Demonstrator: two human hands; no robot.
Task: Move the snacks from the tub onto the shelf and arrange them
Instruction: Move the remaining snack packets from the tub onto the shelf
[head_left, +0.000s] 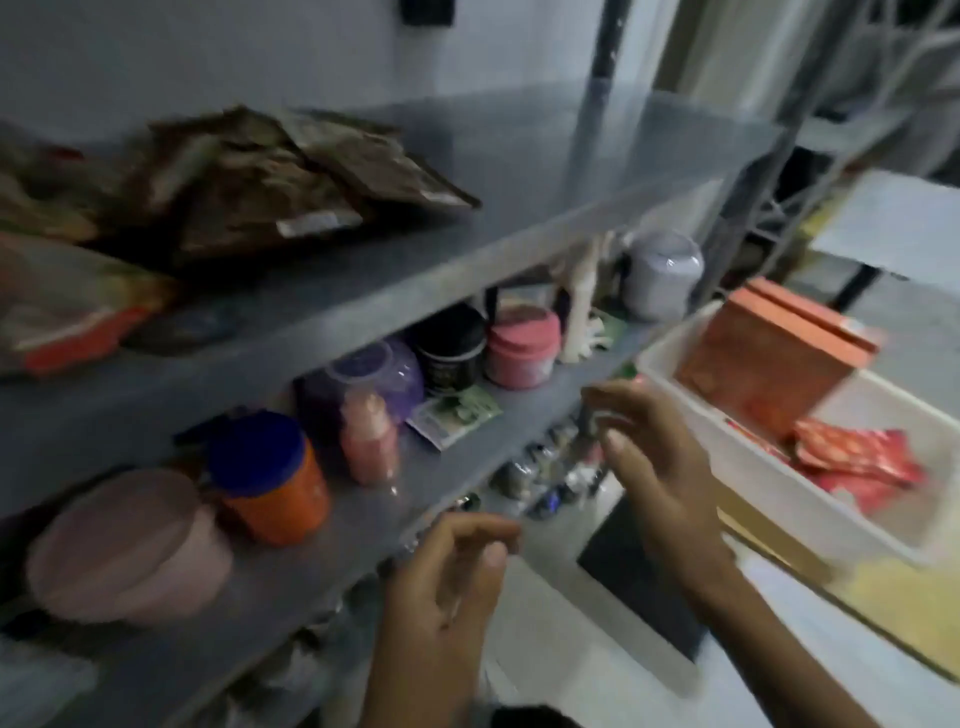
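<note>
Both hands (545, 499) hang loosely curled, empty, between jar-crowded shelf (467, 431) and tub (727, 457).

A pale, bluish wall (234, 57) fills the upper left, with a dark rectangular fitting (427, 11) mounted on it at twelve o'clock. The light is dim and cool, and the whole view is blurred. Grey metal shelving (519, 156) runs diagonally from nine o'clock towards one o'clock, carried by a dark upright post (605, 47) near the top centre. At one to two o'clock stands a metal grille (883, 62) of crossing bars beside a light door frame (675, 47). A pale floor (571, 649) shows at five to six o'clock, and a dark flat panel (639, 587) stands on it.
</note>
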